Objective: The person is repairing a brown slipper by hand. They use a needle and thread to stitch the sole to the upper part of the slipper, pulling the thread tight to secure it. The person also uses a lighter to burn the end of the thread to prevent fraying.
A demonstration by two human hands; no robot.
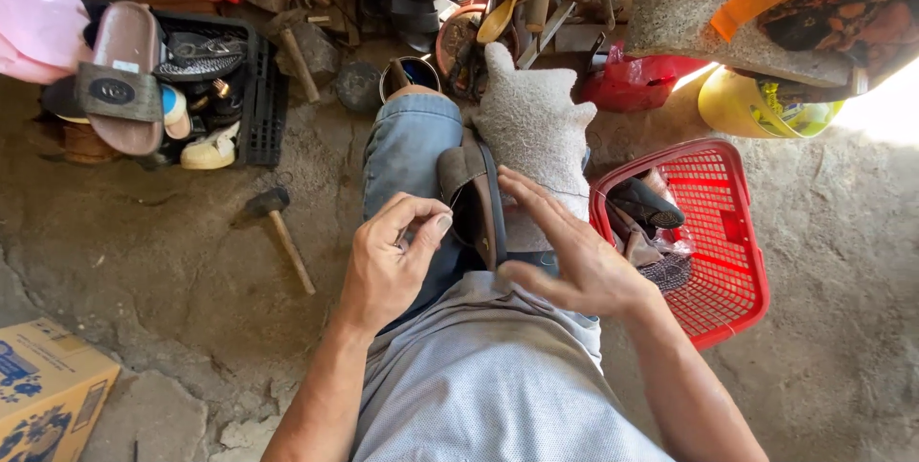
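Head view: we see a bare concrete floor (172,261) under a seated person in jeans, and we place everything from the brown shoe (476,199) lying across the lap. Right of the shoe, a red plastic basket (732,261) sits on the floor with dark footwear inside. Far left of the shoe, a black crate (260,103) holds sandals and soles. Lower left of the shoe, at the frame corner, a cardboard box (43,395). Touching the shoe on its right, a pale textured cloth (536,127) is draped over the knee. Left of the shoe, well apart, a hammer (280,232) lies on the floor. The right hand (574,256) is open flat, fingers stretched out, palm edge against the shoe, gripping nothing we can tell. The left hand (392,256) is curled, thumb and fingertips pinched just beside the shoe's left edge; what it pinches is too small to tell.
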